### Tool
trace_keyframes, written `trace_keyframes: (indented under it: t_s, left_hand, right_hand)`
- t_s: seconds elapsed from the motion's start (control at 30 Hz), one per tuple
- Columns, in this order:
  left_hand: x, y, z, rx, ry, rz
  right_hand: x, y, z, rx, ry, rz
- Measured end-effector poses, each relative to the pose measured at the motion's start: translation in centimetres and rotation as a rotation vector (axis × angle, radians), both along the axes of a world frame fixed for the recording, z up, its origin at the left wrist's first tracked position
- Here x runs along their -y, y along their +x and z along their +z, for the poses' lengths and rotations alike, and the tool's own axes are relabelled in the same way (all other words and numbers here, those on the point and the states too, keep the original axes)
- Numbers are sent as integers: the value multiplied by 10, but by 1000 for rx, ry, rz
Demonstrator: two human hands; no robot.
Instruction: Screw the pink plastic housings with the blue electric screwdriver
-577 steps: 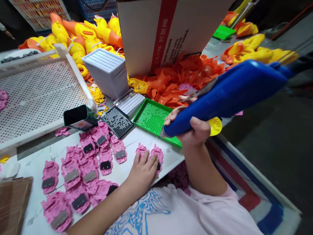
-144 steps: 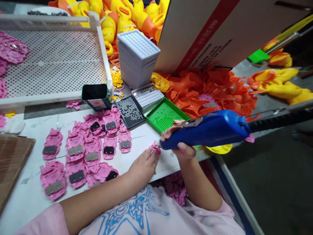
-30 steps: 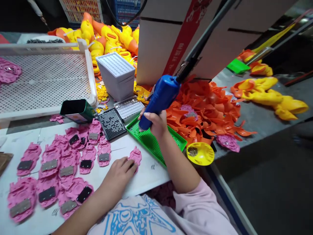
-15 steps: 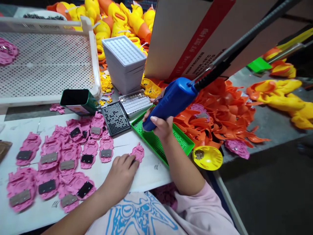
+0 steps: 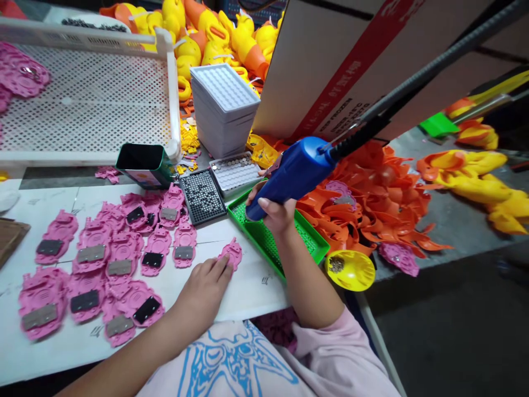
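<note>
My right hand (image 5: 278, 214) is wrapped round the lower part of a blue electric screwdriver (image 5: 295, 165), which hangs tilted from a cable. Its lower end is over the left corner of a green perforated tray (image 5: 300, 237); the bit is hidden. My left hand (image 5: 206, 282) lies low on the table with its fingers on a pink plastic housing (image 5: 233, 252), covering part of it. Left of that hand lie several more pink housings (image 5: 124, 248) with grey or black plates screwed on. Near the green tray is a black perforated tray (image 5: 203, 196) of small metal pieces.
A dark green tin (image 5: 142, 165) and a stack of white trays (image 5: 223, 110) stand behind. At the left rises a white perforated crate (image 5: 176, 110). Orange plastic parts (image 5: 372, 198) and a yellow bowl (image 5: 351, 271) with small screws are at the right, before a cardboard box (image 5: 306, 66).
The view has shifted slightly, so the table items sit a little further right. My right hand still holds the screwdriver over the green tray, and my left stays on the pink housing.
</note>
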State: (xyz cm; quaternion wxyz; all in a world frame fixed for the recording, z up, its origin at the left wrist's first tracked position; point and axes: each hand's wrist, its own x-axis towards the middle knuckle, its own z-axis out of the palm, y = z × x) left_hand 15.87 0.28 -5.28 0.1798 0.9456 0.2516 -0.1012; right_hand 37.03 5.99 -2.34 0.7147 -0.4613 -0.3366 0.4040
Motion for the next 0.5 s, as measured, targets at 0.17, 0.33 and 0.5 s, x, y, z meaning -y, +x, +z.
trace_keyframes:
  t_s: [0.17, 0.33, 0.5]
  left_hand:
    - [1, 0, 2, -30, 9, -27]
    - [2, 1, 4, -35, -12, 27]
    - [2, 3, 7, -43, -33, 69]
  right_hand:
    - [2, 3, 3, 47, 44, -30]
    - [14, 7, 18, 67, 89, -34]
    - [29, -1, 23, 0, 227, 141]
